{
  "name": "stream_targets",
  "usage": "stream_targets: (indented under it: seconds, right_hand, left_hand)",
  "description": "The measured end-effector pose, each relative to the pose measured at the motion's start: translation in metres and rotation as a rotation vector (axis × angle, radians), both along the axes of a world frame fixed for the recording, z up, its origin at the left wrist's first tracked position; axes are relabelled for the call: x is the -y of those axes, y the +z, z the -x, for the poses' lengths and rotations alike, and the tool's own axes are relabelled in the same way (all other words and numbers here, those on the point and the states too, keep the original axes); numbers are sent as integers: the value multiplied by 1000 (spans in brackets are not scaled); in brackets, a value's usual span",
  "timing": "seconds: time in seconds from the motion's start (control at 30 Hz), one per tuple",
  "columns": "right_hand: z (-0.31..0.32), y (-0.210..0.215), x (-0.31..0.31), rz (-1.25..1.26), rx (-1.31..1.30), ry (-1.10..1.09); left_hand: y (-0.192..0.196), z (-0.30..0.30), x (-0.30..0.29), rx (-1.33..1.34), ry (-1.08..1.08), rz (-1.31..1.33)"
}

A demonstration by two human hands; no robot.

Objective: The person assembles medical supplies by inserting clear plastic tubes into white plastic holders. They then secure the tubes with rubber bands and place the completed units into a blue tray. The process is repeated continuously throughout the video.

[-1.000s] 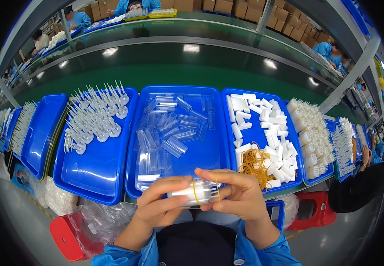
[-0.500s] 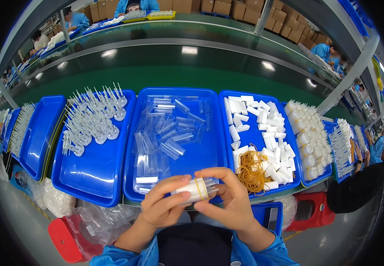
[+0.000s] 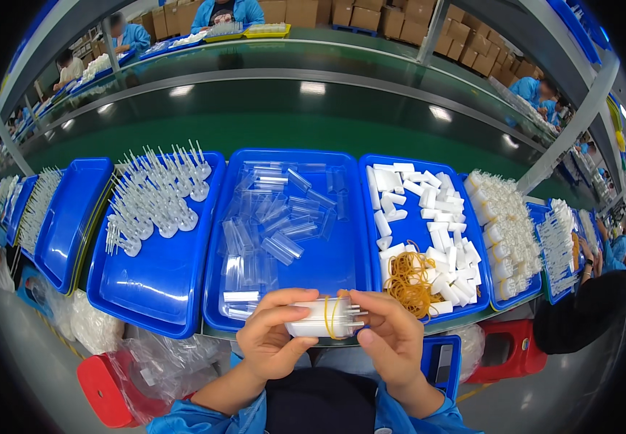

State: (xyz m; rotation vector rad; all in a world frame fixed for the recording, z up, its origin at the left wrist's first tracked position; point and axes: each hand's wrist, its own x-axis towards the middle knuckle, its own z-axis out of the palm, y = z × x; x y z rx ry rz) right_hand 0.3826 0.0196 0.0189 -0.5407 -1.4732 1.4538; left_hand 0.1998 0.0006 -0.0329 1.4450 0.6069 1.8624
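My left hand (image 3: 275, 340) and my right hand (image 3: 389, 334) both grip one bundle of white plastic pieces (image 3: 313, 320) low in the middle of the view. A yellow rubber band (image 3: 329, 316) is wrapped around the bundle. The hands hover over the near edge of the middle blue tray (image 3: 360, 246), which holds clear plastic sleeves (image 3: 284, 220). A pile of yellow rubber bands (image 3: 407, 281) lies just right of my right hand in the tray of white caps (image 3: 421, 224).
A blue tray (image 3: 150, 282) with clear stemmed parts sits left, more blue trays (image 3: 67, 217) beyond it. White parts (image 3: 504, 231) fill trays at right. Red stools (image 3: 107, 390) and plastic bags stand below. A green conveyor (image 3: 291, 123) runs behind, with other workers nearby.
The bundle has turned between my hands and the rubber band now sits around its middle. My hands have stayed at the near edge of the middle tray.
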Motion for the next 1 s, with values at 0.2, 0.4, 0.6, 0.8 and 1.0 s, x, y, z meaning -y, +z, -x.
stream_targets:
  seconds: [0.2, 0.4, 0.6, 0.8, 1.0]
  right_hand:
    - [-4, -12, -9, 379, -596, 290]
    - [7, -14, -1, 350, -392, 118]
    - [6, -11, -8, 21, -10, -65]
    - [6, -17, -5, 440, -266, -28]
    - [3, -23, -8, 523, -378, -15]
  left_hand:
    - [8, -6, -5, 288, -142, 109]
    - [15, -10, -2, 611, -433, 467]
    - [17, -17, -2, 512, -524, 635]
    - [23, -28, -3, 65, -10, 374]
    - [15, -34, -6, -395, 231, 38]
